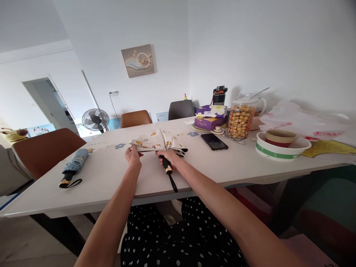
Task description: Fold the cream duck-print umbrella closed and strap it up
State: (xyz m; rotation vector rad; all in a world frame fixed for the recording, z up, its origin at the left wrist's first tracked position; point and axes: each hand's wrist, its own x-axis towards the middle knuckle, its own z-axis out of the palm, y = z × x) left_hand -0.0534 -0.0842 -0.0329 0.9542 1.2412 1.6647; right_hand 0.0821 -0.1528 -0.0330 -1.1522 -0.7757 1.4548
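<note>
A cream folding umbrella with small yellow and dark prints lies partly spread on the white table in front of me. Its black handle with a gold band points toward me, and a black wrist strap hangs from its end. My left hand pinches the edge of the canopy on the left side. Around the umbrella where the handle meets the cloth, my right hand is closed. A folded light-blue umbrella with a black and gold handle rests at the table's left.
On the white table a black phone lies right of the umbrella. Beyond it stand purple boxes, a jar of round snacks, a green-banded bowl and a plastic bag. Chairs line the far side.
</note>
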